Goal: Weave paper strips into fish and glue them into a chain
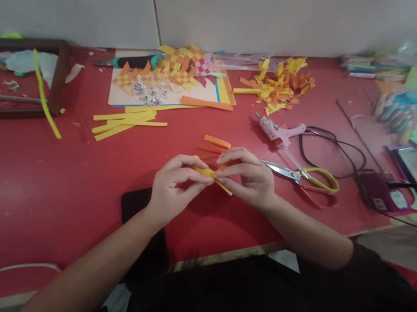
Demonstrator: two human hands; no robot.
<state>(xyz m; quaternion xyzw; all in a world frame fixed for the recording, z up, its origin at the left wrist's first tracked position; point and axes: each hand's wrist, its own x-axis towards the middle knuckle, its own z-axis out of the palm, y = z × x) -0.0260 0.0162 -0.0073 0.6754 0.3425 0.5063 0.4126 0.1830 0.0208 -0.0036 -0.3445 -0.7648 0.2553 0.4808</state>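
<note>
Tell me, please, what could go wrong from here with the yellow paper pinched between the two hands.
The yellow paper might crease or slip, as it is thin and pinched between the fingertips of the left hand and right hand. The scissors lie with their blades toward the right hand, so a sideways move could nick it. The glue gun lies close by too; whether it is hot cannot be seen.

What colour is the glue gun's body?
Pink; the glue gun shows best in the head view.
</note>
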